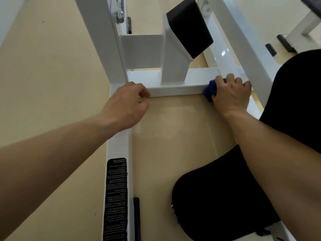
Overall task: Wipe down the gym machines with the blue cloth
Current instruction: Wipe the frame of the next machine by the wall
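Two bare hands are at a white machine frame. The right hand [231, 94] curls its fingers over a bunched blue cloth [210, 90] and clamps it against the right end of the white painted metal crossbar [173, 84]. The cloth shows only at the hand's left side, folded over the bar's front edge.

The left hand [128, 105] is at the other end, over the corner where the crossbar meets the long white side rail [118, 146]. Its fingers are loosely curled with the thumb near the forefinger, and it holds nothing.

A white slanted post [175, 66] rises from the middle of the crossbar and carries a black rectangular pad [189, 28].

A long black label with small white print [115, 197] is stuck on the side rail, and its lines are too fine to read. Just beside the rail lies a narrow black strip [136, 218]. A grey plate with dark lettering [119, 1] is bolted to the upright near the top edge. It is cut off by the frame and seen upside down, so it is not legible.

Under the right forearm is a black rounded seat cushion [217, 197]. Beige smooth flooring [52, 84] lies around the frame.
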The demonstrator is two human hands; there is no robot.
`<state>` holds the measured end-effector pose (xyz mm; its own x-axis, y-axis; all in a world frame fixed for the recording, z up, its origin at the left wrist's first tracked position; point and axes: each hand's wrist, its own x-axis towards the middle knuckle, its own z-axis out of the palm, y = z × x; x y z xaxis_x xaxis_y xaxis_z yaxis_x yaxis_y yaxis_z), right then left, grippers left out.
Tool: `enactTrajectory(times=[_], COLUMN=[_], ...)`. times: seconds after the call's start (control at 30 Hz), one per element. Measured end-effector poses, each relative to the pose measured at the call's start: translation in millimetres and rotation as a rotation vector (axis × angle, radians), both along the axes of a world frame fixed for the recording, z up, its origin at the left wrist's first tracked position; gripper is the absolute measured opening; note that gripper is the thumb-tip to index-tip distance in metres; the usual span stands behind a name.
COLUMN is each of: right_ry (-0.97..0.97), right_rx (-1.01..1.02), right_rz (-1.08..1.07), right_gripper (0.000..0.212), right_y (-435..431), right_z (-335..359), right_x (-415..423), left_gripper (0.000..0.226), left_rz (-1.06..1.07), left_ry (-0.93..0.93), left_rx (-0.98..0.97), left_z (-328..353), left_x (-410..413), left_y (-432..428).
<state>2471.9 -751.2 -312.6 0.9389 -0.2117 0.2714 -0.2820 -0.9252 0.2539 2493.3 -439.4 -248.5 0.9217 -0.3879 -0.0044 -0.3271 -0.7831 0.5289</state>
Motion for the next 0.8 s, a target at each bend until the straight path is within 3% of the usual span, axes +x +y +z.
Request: enactTrajectory(times=[0.2,0.33,0.5,0.6,0.8], right_ry=[-0.065,-0.146,0.023,0.111,0.038], right_rx=[0.089,0.288,0.525,0.474,0.529], right_rz=[-0.040,-0.114,0.103,0.219,-0.137], right_gripper=[0.027,0.036,0.050,0.044,0.054], right_y=[-7,-4,36,43,0], right_z=[-5,-2,11,13,8], right_x=[-6,-5,20,22,11], left_gripper=[0.020,0.021,0.019,0.018,0.018], left_rz=[0.033,0.023,0.018,0.011,-0.024], left_ry=[0.010,-0.003,-0.028,-0.035,-0.050], left_rx=[-0.002,0.010,0.004,0.011,0.062], left_z=[-1,1,3,2,5], left_x=[0,-2,-2,-5,-9], left_y=[2,1,0,2,12])
